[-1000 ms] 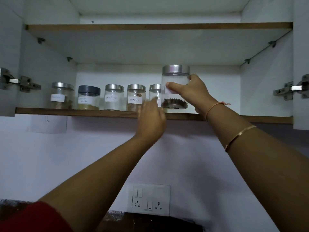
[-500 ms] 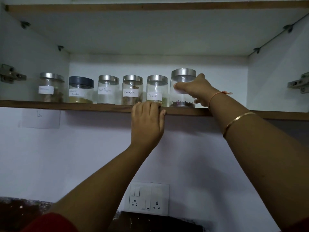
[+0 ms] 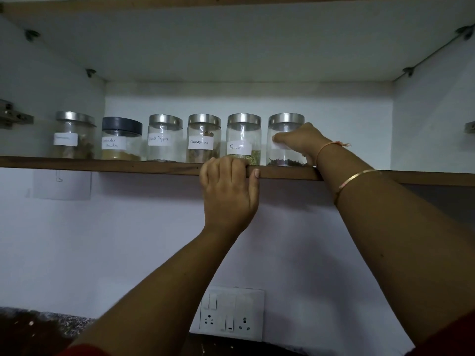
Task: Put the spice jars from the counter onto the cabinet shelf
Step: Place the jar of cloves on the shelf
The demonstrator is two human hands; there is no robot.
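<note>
Several glass spice jars stand in a row on the wooden cabinet shelf (image 3: 102, 164). The rightmost jar (image 3: 282, 155), steel-lidded with dark spice at its bottom, stands on the shelf with my right hand (image 3: 300, 142) wrapped round its right side, thumb across its front. To its left are the Fennel jar (image 3: 243, 140), the Cinnamon jar (image 3: 203, 138), the Black Pepper jar (image 3: 165, 140), a dark-lidded jar (image 3: 121, 138) and one more steel-lidded jar (image 3: 74, 136). My left hand (image 3: 230, 191) grips the shelf's front edge below the Fennel jar, fingers curled over it.
An upper shelf board (image 3: 231, 42) roofs the compartment. Free shelf room lies right of the held jar, up to the cabinet's right wall (image 3: 431, 119). Door hinges (image 3: 12, 119) sit at both sides. A switch and socket plate (image 3: 232, 313) is on the wall below.
My right hand lowered the jar from above the shelf edge and set it at the row's right end. My left hand moved from the jars to the shelf edge and gripped it.
</note>
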